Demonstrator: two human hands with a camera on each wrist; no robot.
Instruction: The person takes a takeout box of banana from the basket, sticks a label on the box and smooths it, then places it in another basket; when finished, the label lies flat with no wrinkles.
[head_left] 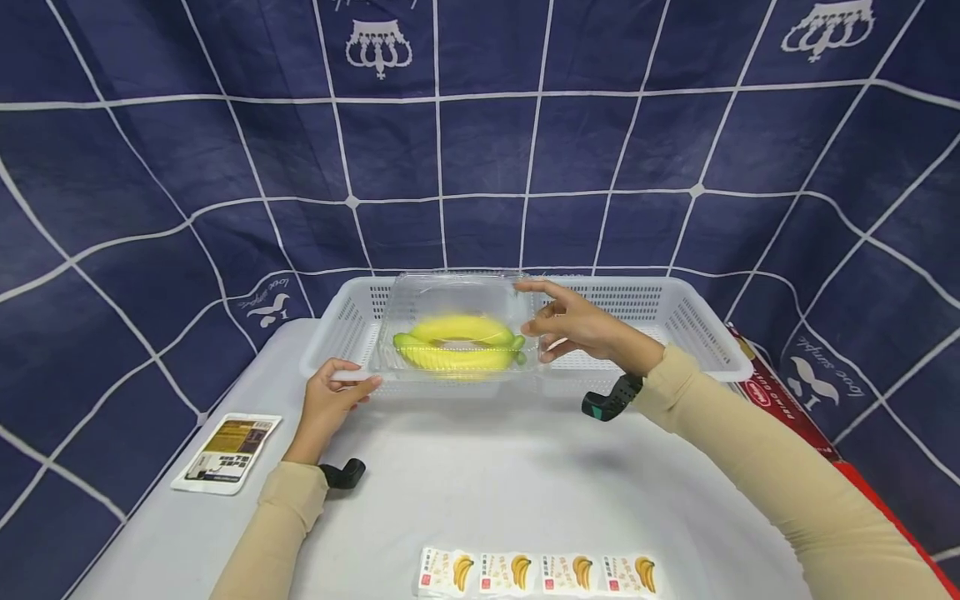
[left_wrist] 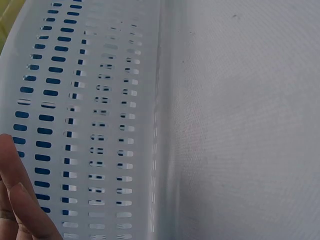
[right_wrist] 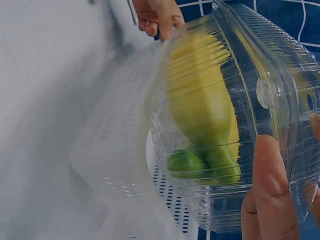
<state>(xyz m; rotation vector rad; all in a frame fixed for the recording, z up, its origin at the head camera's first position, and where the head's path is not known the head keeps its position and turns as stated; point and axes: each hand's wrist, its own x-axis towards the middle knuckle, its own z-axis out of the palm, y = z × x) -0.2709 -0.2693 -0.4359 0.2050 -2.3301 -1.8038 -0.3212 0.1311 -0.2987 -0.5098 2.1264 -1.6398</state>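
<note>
A clear plastic clamshell box [head_left: 386,333] with yellow, green-tipped bananas [head_left: 457,358] inside sits tilted over the front of a white perforated basket [head_left: 652,300]. My right hand [head_left: 581,325] holds the clamshell's right end, index finger stretched along its top. In the right wrist view, a finger [right_wrist: 272,185] lies against the clamshell's rim, with more fingertips on the far side. My left hand [head_left: 330,404] grips the basket's front-left rim, thumb tip right by the clamshell's left corner. The left wrist view catches its fingers [left_wrist: 27,215] low against the slotted basket wall.
A flat pouch [head_left: 227,454] lies on the white table at left. Several banana-print labels [head_left: 525,573] line the table's near edge. At right, a red carton [head_left: 780,404] stands beside the basket. A blue checked cloth [head_left: 487,150] hangs behind and at both sides.
</note>
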